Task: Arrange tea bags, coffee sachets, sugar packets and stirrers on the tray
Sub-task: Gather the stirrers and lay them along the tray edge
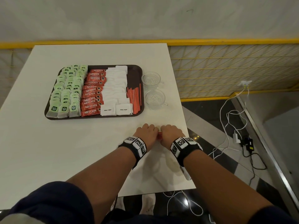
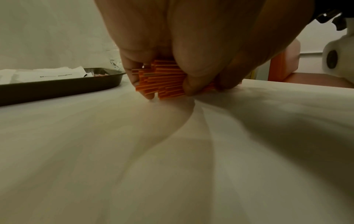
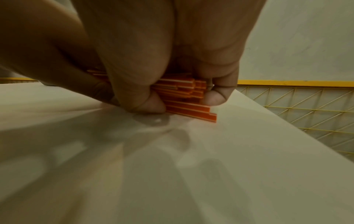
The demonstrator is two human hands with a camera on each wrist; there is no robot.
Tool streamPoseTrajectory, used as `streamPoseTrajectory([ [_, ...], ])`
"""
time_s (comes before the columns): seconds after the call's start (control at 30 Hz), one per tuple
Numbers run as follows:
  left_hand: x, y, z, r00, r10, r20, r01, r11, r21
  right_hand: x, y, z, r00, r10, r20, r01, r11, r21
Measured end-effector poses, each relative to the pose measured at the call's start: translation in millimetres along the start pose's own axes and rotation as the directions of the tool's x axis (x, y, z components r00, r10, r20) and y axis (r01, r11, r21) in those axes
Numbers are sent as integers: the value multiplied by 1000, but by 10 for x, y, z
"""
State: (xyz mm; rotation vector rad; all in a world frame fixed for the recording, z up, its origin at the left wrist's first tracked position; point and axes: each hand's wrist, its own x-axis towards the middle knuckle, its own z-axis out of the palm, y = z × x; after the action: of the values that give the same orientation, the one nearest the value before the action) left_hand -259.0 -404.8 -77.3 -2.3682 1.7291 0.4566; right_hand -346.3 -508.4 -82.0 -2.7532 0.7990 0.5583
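Note:
A dark brown tray [image 1: 137,70] on the white table holds green tea bags [image 1: 68,91], red coffee sachets [image 1: 92,96], white sugar packets [image 1: 115,89] and a row of orange stirrers [image 1: 135,98] along its right side. Near the table's right front edge, my left hand [image 1: 148,132] and right hand [image 1: 171,132] grip one bundle of orange stirrers [image 1: 159,136] between them, low on the tabletop. The left wrist view shows the bundle [image 2: 162,80] pinched by curled fingers; in the right wrist view its other end [image 3: 184,97] is held the same way.
Two empty glass cups [image 1: 151,79] [image 1: 155,98] stand just right of the tray. The table's right edge [image 1: 182,110] is close to my right hand. Beyond it are a yellow mesh fence [image 1: 234,68] and cables on the floor [image 1: 234,126].

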Motion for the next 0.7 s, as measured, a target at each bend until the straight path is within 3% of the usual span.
streamPoseTrajectory([
  [0.53,-125,10,94,1000,-2,11,2,1000,-6,-161,-20,16,996,-89,3,90,996,-11],
  [0.63,-165,-32,36,1000,5,28,-3,998,-57,-174,6,-85,993,-114,26,113,993,21],
  [0.7,-189,-80,-17,997,4,72,9,983,-185,-166,63,-159,994,-102,36,98,990,99],
])
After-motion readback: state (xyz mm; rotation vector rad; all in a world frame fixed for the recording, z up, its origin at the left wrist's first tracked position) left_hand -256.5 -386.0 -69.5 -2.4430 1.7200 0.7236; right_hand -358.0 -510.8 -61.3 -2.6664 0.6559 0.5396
